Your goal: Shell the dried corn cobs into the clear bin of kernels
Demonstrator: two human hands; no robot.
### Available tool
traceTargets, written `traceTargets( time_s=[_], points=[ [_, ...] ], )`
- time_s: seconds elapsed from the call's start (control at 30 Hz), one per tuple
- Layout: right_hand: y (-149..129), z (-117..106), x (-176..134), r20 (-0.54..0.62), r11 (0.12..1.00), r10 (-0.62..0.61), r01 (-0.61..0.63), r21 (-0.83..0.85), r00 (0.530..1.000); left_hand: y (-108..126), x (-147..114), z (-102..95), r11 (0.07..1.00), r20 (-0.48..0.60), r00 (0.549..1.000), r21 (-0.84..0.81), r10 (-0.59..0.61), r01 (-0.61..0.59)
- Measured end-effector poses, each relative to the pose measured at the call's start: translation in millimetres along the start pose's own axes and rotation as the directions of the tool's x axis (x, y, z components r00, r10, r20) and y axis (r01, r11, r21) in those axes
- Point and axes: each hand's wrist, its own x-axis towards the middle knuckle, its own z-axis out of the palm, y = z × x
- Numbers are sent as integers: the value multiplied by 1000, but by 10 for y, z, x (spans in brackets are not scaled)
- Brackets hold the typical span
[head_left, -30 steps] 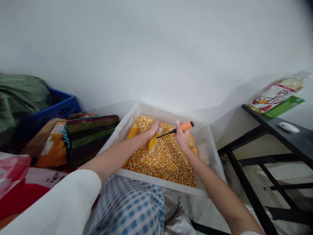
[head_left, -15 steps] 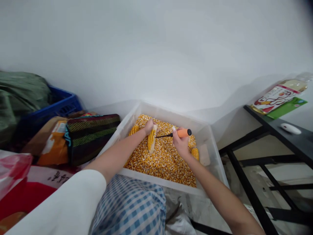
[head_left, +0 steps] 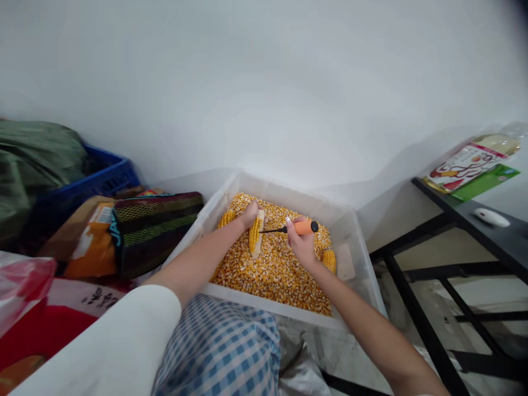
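My left hand [head_left: 249, 213] is closed around the upper end of a corn cob [head_left: 254, 237], which is tilted over the bin. Yellow kernels cover its left side, while its right side is pale and stripped. In my right hand [head_left: 300, 245] is a screwdriver [head_left: 304, 227] with an orange handle and a black end; its dark shaft points left and its tip meets the cob's stripped side. Loose corn kernels [head_left: 280, 280] fill much of a translucent plastic bin [head_left: 358, 236] below both hands. Another cob [head_left: 329, 259] lies at the right, and one more [head_left: 226, 219] at the left, partly behind my left forearm.
A black-framed table [head_left: 462, 212] stands on the right, bearing a white mouse-shaped object [head_left: 491, 217] and food packets [head_left: 466, 165]. On the left are a blue crate [head_left: 111, 175], a mesh bag [head_left: 159, 228] and a red-and-white bag [head_left: 61, 319]. A white wall [head_left: 264, 99] rises behind the bin.
My right hand and the screwdriver have shifted slightly left toward the cob. A little more of the cob's right side looks pale. My left hand stays nearly in place.
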Motion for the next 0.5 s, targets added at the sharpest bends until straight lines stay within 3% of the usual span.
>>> traceTargets(
  time_s=[0.23, 0.5],
  points=[
    [22, -3, -3, -10, 1000, -21, 21, -24, 1000, 19, -45, 7, 1000, -27, 999, 2, -31, 31],
    [31, 4, -72, 40, 983, -139, 143, -116, 990, 5, -15, -12, 999, -16, 999, 14, -38, 38]
  ],
)
